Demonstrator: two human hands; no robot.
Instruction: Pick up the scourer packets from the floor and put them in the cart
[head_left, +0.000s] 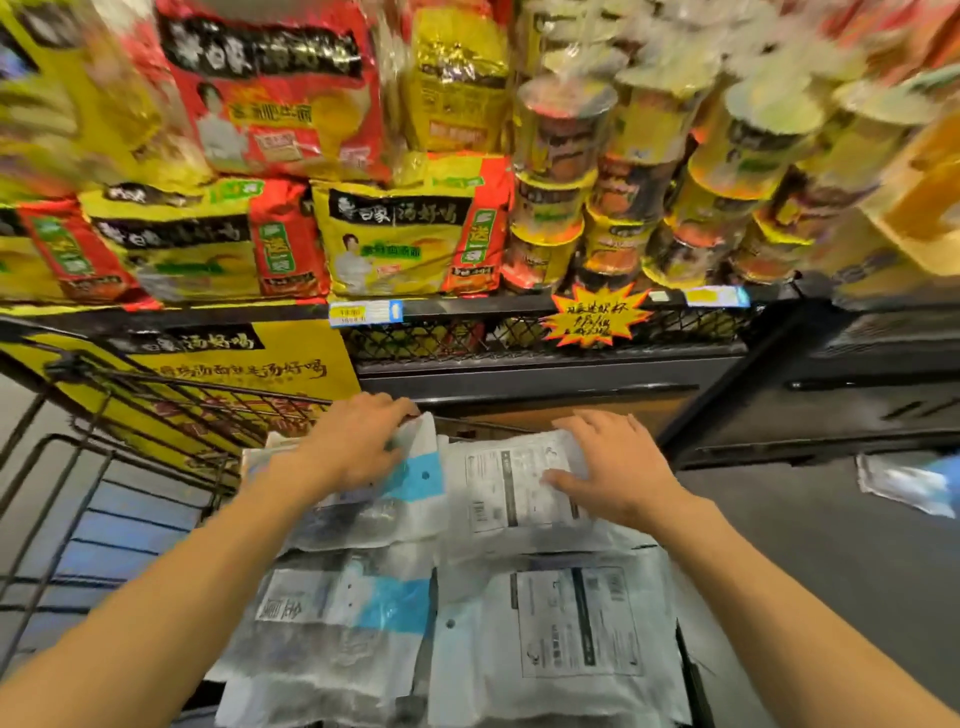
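Observation:
Several white scourer packets, some with a blue band, lie stacked in the black wire cart. My left hand lies on a blue-banded packet at the far end of the pile, with its fingers curled over the packet's far edge. To its right, my right hand rests flat on a packet that shows its printed back label. Two more packets lie nearer to me in the cart. One packet lies on the grey floor at the right.
Straight ahead stands a shelf stacked with yellow and red noodle bags and cup noodles. A yellow banner hangs below it, behind the cart. Black shelf bases run along the right. Grey floor lies at the right.

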